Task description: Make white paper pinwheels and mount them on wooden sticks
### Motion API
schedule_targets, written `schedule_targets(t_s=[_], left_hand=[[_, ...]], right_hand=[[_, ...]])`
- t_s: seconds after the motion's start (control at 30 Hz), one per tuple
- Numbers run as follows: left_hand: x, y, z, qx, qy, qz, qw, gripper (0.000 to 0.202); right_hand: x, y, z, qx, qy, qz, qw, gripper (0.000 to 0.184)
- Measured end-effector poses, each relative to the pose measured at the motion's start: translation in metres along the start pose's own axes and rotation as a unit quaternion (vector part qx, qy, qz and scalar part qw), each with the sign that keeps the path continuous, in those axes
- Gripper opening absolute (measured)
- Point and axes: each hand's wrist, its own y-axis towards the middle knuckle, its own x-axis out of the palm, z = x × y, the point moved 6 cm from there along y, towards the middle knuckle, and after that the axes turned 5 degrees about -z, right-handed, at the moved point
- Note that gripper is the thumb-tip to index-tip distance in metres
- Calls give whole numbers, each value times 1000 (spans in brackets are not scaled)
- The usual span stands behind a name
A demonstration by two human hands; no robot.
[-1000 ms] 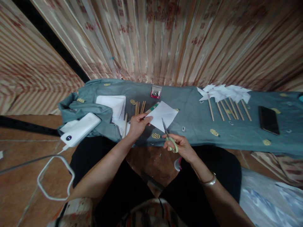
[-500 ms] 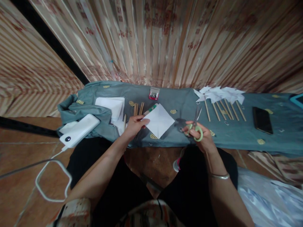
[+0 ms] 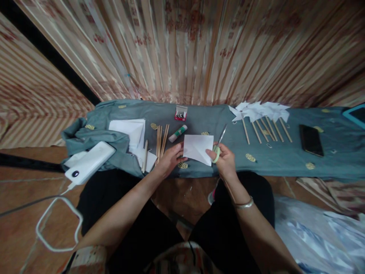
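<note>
A white paper square (image 3: 198,147) lies on the grey-green cloth (image 3: 265,167) in front of me. My left hand (image 3: 170,160) rests at its left edge, thumb and fingers pinching the paper. My right hand (image 3: 225,158) is at the square's right edge, closed round the pale green handles of the scissors (image 3: 219,142), whose blades point up and away. The thumb of that hand touches the paper.
Wooden sticks (image 3: 161,139), a glue stick (image 3: 178,133) and a small red box (image 3: 180,113) lie behind the paper. White sheets (image 3: 128,131) and a power bank (image 3: 89,163) with cable sit left. Finished paper pinwheels (image 3: 261,114) and a dark phone (image 3: 310,140) lie right.
The right hand swung the scissors out to the right, then came back to the paper's right edge. The paper has turned from a diamond to lie flatter on the cloth.
</note>
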Motion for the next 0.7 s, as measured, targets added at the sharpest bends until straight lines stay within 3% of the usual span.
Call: schedule_targets(t_s=[0.1, 0.2, 0.4, 0.53, 0.7], left_hand=[[16, -6, -8, 6, 23, -27, 999, 56], [23, -11, -17, 7, 60, -10, 998, 48], [6, -10, -21, 28, 37, 96, 994, 37], [-3, -7, -14, 61, 35, 121, 990, 42], [-17, -2, 0, 88, 16, 153, 984, 46]], right_hand=[[7, 3, 2, -13, 10, 21, 1000, 53], [19, 1, 4, -9, 21, 9, 1000, 54], [32, -5, 11, 13, 44, -7, 999, 54], [35, -6, 11, 12, 33, -33, 999, 51], [44, -17, 11, 38, 4, -109, 993, 48]])
